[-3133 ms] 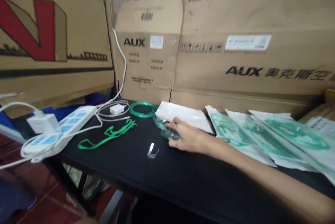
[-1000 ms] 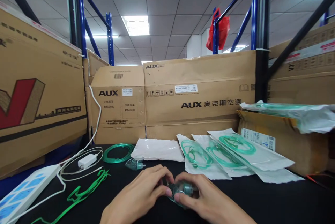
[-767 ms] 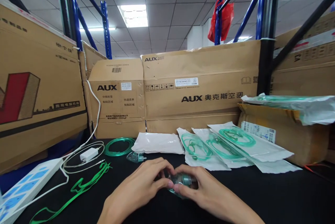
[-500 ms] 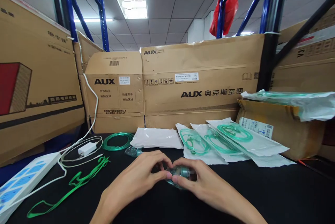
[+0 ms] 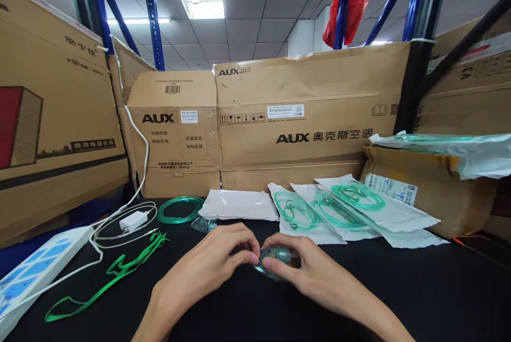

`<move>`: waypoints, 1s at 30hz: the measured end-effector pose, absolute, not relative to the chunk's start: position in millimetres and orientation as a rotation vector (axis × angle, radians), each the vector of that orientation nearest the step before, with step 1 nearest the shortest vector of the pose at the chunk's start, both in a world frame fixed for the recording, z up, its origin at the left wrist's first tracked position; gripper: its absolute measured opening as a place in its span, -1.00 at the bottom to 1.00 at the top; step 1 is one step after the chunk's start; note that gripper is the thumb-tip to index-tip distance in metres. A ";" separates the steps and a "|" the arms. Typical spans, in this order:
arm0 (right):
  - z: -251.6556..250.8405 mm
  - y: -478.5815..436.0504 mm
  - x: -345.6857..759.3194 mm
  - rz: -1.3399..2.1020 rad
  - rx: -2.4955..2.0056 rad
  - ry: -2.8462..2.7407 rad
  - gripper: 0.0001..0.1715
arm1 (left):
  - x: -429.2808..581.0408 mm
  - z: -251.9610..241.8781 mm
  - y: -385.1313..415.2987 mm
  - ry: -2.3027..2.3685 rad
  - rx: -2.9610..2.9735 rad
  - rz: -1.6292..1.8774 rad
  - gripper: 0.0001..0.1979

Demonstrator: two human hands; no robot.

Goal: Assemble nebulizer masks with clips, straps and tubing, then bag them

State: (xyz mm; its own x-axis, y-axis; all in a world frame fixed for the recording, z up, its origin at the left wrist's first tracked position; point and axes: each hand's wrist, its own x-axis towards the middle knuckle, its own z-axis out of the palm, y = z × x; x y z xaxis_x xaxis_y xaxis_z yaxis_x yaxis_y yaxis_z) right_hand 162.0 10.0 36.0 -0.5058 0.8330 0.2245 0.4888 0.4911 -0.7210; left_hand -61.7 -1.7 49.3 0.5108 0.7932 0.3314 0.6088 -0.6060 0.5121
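My left hand (image 5: 209, 265) and my right hand (image 5: 305, 270) meet over the black table (image 5: 399, 288), both gripping a small clear green-tinted plastic mask part (image 5: 274, 258) between their fingertips. Most of that part is hidden by my fingers. A second small clear piece (image 5: 202, 225) lies just beyond my left hand. A coil of green tubing (image 5: 179, 209) rests behind it, and a green elastic strap (image 5: 120, 273) trails across the table to my left.
An empty white pouch (image 5: 239, 206) and several sealed pouches with green tubing (image 5: 343, 206) lie at the back. A white power strip (image 5: 35, 273) and charger (image 5: 133, 220) sit at the left. Cardboard boxes (image 5: 303, 118) wall the table; an open carton (image 5: 431, 193) stands at the right.
Three seconds ago only my right hand reached for the mask part near the pouch. Since then both hands hold it at the table's middle, and the view has tilted slightly upward.
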 end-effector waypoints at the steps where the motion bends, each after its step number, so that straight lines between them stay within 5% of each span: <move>1: 36.0 9.9 161.8 0.792 -1.089 -2.167 -0.72 | -61.7 49.1 -2.1 1.191 2.408 0.776 -0.89; 16: 40.4 9.7 161.3 0.774 -0.955 -2.047 -0.76 | -61.0 49.6 3.9 1.228 2.182 0.998 -0.79; 23: 34.5 8.8 152.7 0.634 -0.912 -1.835 -0.67 | -32.3 46.6 -0.2 1.456 1.920 1.264 -0.61; 30: 23.8 6.4 142.3 0.496 -0.856 -1.759 -0.58 | -23.6 41.9 0.6 1.249 1.794 1.460 -0.65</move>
